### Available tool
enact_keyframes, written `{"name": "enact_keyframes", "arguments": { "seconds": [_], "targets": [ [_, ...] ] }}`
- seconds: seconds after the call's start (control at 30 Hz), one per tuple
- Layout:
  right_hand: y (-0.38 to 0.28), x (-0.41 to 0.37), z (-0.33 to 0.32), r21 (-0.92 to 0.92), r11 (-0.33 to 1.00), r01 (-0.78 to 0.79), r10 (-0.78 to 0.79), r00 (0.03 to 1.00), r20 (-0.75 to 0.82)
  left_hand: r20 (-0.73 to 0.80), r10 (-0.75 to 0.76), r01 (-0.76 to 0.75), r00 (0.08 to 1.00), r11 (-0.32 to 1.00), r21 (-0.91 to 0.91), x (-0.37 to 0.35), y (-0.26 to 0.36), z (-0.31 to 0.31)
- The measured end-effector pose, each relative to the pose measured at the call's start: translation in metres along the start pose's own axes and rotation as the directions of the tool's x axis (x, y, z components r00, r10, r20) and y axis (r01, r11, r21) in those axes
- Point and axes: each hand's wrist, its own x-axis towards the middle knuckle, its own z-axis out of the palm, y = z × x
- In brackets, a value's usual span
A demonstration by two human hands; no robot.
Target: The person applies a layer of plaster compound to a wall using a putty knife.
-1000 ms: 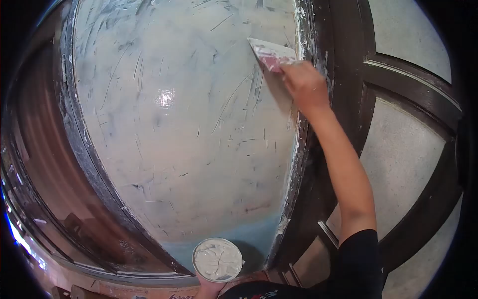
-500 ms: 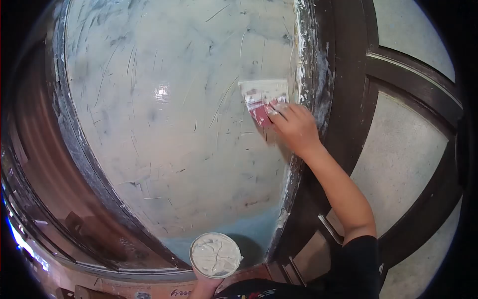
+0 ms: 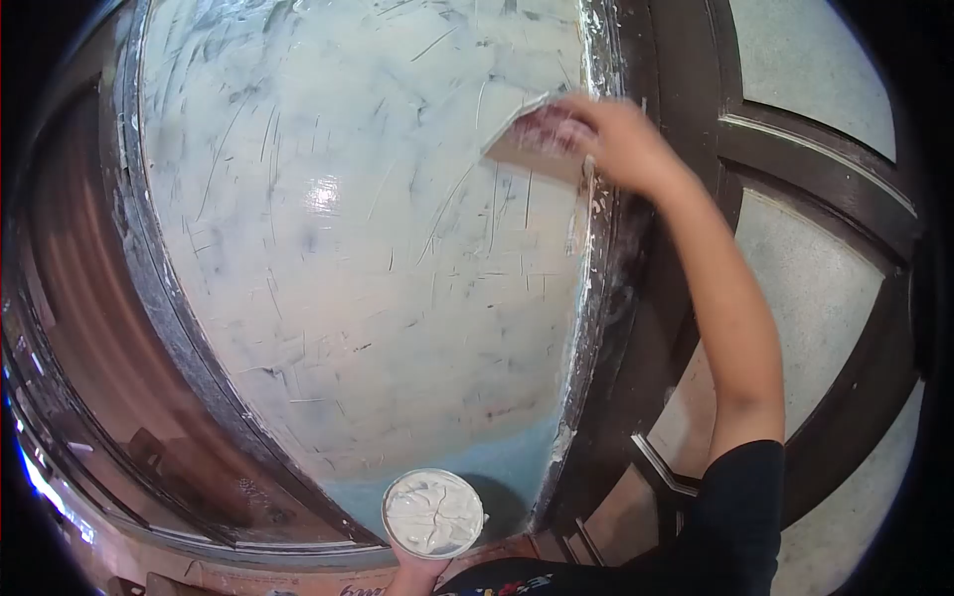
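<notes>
Surface: upright panel (image 3: pixel 348 248) fills most of the frame, skimmed with whitish filler, scored with thin dark scratches, and a glare spot shines left of centre.
Bare patch: blue strip (image 3: pixel 502 462) at the panel's bottom edge carries no filler.
Surround: dark wooden frame (image 3: pixel 636 288) edges the panel, smeared white along its right-hand inner side.
Room: glossy brown woodwork (image 3: pixel 89 328) curves down the left of the frame; pale inset panes (image 3: pixel 795 328) sit between dark bars on the right.
Scraper: flat pinkish scraper (image 3: pixel 527 139) lies against the panel in the upper right of the frame, close to the frame's inner edge.
Scraper direction: its long axis runs nearly level from the hand leftward, and the wide working edge faces left and slightly up.
Right hand: right hand (image 3: pixel 621 139) reaches up from the lower right, fingers pressed together over the scraper's back and pinching it.
Left hand: left hand (image 3: pixel 417 574), bottom centre, holds up a round tub (image 3: pixel 434 514); its fingers are mostly hidden beneath, so I cannot tell how they lie.
Tub: open top faces the viewer, full of white filler, just below the blue strip.
Sleeve: black sleeve (image 3: pixel 735 517) covers the right upper arm.
</notes>
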Motion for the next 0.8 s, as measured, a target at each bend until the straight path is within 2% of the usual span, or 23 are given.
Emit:
{"name": "enact_keyframes", "arguments": {
  "seconds": [0.03,0.07,0.1,0.17,0.2,0.27,0.3,0.33,0.37,0.4,0.47,0.57,0.63,0.67,0.7,0.73,0.77,0.8],
  "targets": [
    [0.009,0.016,-0.02,-0.014,1.0,-0.015,0.014,0.998,-0.053,0.036,0.087,-0.094,0.996,0.961,0.261,-0.003,-0.001,0.0],
    [0.018,0.027,-0.032,0.03,1.0,0.005,-0.001,0.987,-0.164,0.092,0.163,-0.187,0.982,0.846,0.499,-0.004,-0.002,-0.002],
    [0.021,0.032,-0.04,0.073,0.997,0.027,-0.007,0.963,-0.27,0.092,0.168,-0.191,0.982,0.846,0.498,-0.004,-0.002,-0.006],
    [0.012,0.034,-0.04,0.021,0.999,0.043,-0.035,0.953,-0.3,-0.045,0.178,-0.148,0.983,0.914,0.378,0.001,-0.001,-0.015],
    [0.007,0.027,-0.031,-0.028,0.998,0.051,-0.057,0.952,-0.301,-0.088,0.078,-0.072,0.993,0.995,0.068,0.005,0.002,-0.02],
    [-0.015,-0.001,-0.004,-0.135,0.991,0.01,-0.044,0.967,-0.252,-0.081,0.054,-0.048,0.995,0.996,0.071,0.007,0.0,-0.016],
    [-0.012,-0.019,0.024,-0.231,0.971,0.061,-0.127,0.95,-0.284,-0.069,0.029,-0.024,0.997,0.997,0.075,0.007,0.0,-0.016],
    [-0.024,-0.046,0.045,-0.2,0.979,0.04,-0.09,0.965,-0.248,-0.071,0.044,-0.035,0.997,0.993,0.113,0.006,-0.001,-0.02],
    [-0.03,-0.074,0.068,-0.231,0.972,0.037,-0.068,0.989,-0.129,-0.068,0.042,-0.034,0.997,0.993,0.11,0.006,-0.002,-0.022],
    [-0.033,-0.108,0.103,-0.234,0.962,0.14,-0.197,0.949,-0.244,-0.061,0.063,-0.055,0.996,0.991,0.124,0.007,-0.001,-0.023],
    [-0.056,-0.175,0.135,-0.193,0.972,0.134,-0.18,0.952,-0.247,-0.049,0.087,-0.079,0.995,0.988,0.135,0.006,-0.001,-0.024],
    [-0.076,-0.218,0.138,-0.149,0.984,0.095,-0.135,0.947,-0.29,-0.051,0.113,-0.099,0.992,0.97,0.224,0.008,0.0,-0.022],
    [-0.081,-0.216,0.116,0.017,1.0,-0.02,0.024,0.957,-0.288,-0.106,0.05,-0.043,0.993,0.997,0.069,0.006,0.004,-0.022],
    [-0.077,-0.202,0.103,0.085,0.996,0.007,0.018,0.958,-0.287,-0.115,0.051,-0.042,0.992,0.996,0.074,0.005,0.006,-0.021],
    [-0.077,-0.183,0.086,0.088,0.996,-0.002,0.027,0.958,-0.285,-0.083,0.012,-0.019,0.996,0.996,-0.085,0.007,0.008,-0.019],
    [-0.079,-0.162,0.066,0.183,0.982,-0.034,0.046,0.997,-0.063,-0.045,-0.024,0.012,0.999,0.97,-0.243,0.008,0.008,-0.018],
    [-0.077,-0.143,0.054,0.267,0.96,-0.086,0.043,0.986,0.162,-0.051,-0.032,0.019,0.998,0.97,-0.241,0.01,0.008,-0.018],
    [-0.07,-0.125,0.051,0.205,0.977,-0.053,0.004,0.972,0.236,-0.055,0.003,-0.009,0.999,0.994,-0.113,0.012,0.006,-0.018]
  ]
}}
